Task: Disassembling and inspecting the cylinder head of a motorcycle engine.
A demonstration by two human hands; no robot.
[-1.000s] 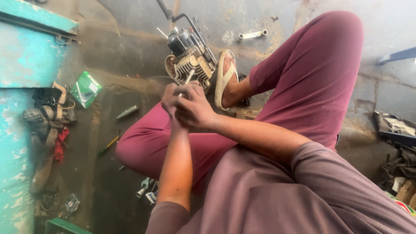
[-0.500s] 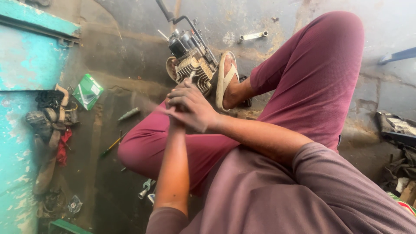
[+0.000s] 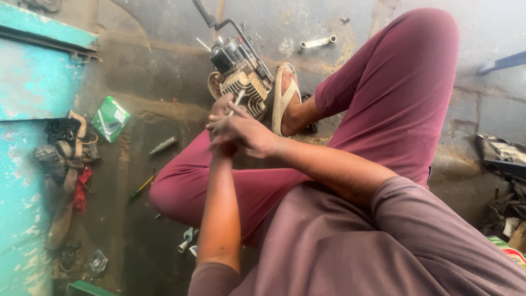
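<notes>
The right hand lies over the left hand, both closed together around a small light-coloured metal part whose tip projects above the fingers; what the part is cannot be told, nor which fingers carry the load. The clasped hands are held just in front of a small engine with a finned cylinder, which stands on the concrete floor with a dark bent lever rising from its top. The person's sandalled foot rests against the right side of the engine, and the legs in maroon trousers are folded around the work area. On the floor to the left of the hands lie a green and white carton, a short grey cylindrical piece and a screwdriver with a yellow and green handle. A metal socket-like fitting lies near the left elbow. Beyond the engine, a tubular spanner lies on the floor. A turquoise painted cabinet stands at the left edge, with oily parts and a red rag piled against it.
</notes>
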